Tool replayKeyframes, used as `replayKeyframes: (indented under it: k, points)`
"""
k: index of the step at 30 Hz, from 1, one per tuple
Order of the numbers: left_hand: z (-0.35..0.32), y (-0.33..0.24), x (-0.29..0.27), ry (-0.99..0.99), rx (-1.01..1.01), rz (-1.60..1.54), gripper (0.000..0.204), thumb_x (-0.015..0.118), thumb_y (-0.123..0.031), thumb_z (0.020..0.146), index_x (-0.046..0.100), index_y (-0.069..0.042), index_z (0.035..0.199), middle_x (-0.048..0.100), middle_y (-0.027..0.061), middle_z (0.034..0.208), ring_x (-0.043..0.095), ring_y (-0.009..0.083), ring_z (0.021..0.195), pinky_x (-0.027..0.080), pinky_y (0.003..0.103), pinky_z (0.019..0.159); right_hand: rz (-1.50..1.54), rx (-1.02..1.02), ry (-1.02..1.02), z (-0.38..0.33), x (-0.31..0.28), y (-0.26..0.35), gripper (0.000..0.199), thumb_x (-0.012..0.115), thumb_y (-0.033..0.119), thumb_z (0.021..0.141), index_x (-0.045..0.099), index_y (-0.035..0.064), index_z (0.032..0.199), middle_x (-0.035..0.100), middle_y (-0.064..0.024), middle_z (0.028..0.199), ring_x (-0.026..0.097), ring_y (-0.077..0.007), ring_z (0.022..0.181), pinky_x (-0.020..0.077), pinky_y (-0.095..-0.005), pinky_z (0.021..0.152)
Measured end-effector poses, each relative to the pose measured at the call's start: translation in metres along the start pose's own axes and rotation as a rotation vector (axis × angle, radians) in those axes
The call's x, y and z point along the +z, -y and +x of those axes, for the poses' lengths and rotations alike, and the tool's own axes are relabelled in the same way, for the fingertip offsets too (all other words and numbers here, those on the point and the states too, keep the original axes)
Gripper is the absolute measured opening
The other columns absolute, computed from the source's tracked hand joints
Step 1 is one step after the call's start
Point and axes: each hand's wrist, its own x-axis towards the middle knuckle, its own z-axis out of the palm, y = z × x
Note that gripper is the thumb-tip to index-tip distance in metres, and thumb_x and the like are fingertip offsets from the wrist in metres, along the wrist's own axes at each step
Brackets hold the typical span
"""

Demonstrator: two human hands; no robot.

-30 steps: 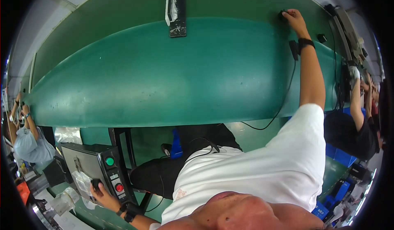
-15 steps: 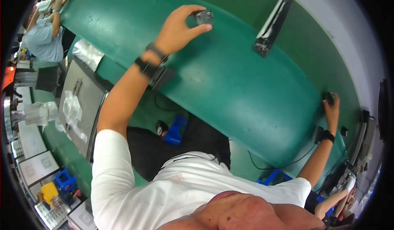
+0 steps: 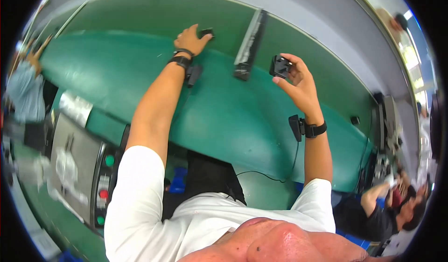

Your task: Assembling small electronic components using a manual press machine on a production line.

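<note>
My left hand [image 3: 190, 41] is at the far side of the green table [image 3: 224, 117], its thumb against a small black block [image 3: 206, 32] whose details are too small to make out. To the right, my right hand [image 3: 302, 85] is raised over the table. Its thumb and fingertips pinch a black plug adapter [image 3: 281, 67] by its sides, with the pin face partly showing. A black wrist strap with a small dark device sits on each forearm. Between the hands lies a long black bar [image 3: 251, 45] with a pale strip and white smears.
At the left stands a grey-topped machine [image 3: 77, 168] with green and red buttons and clear plastic on it. A small black piece [image 3: 355, 120] lies at the table's right. A cable hangs by the near edge. Other people sit at left and right.
My right hand has come inward from the far right, lifting the plug adapter into clear sight. My left hand has shifted left with its black block. The whole view has turned rightward.
</note>
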Motion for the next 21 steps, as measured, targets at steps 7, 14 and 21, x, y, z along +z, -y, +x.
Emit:
replayKeyframes:
  k: [7,14,21]
  points:
    - [-0.232,0.047,-0.164,-0.029,-0.051,-0.702,0.028,0.064,-0.019,0.096,0.061,-0.002,0.117,0.065,0.0053,0.11,0.06,0.0153,0.109,0.048,0.032,0.094,0.238,-0.214,0.523,0.03,0.186,0.055,0.056,0.074,0.001,0.079,0.054,0.0037,0.131,0.058,-0.0052,0.12,0.057,-0.0167,0.111,0.0447,-0.0324,0.1]
    - [-0.514,0.127,-0.288,-0.446,-0.603,-0.624,0.019,0.061,-0.014,0.097,0.063,-0.002,0.111,0.067,0.0052,0.102,0.064,0.0123,0.097,0.049,0.027,0.087,0.202,-0.633,0.991,0.008,0.476,0.12,0.055,0.078,0.009,0.077,0.057,0.006,0.128,0.062,-0.0065,0.117,0.056,-0.0177,0.115,0.0424,-0.0329,0.1]
    - [-0.611,0.12,-0.356,-0.836,-0.814,-0.66,0.016,0.059,-0.014,0.099,0.063,-0.002,0.108,0.066,0.0032,0.098,0.062,0.0108,0.096,0.048,0.027,0.089,0.202,-0.616,1.113,-0.021,0.618,0.16,0.059,0.083,0.023,0.076,0.06,0.0054,0.127,0.063,-0.0086,0.116,0.057,-0.0178,0.108,0.0457,-0.0319,0.088]
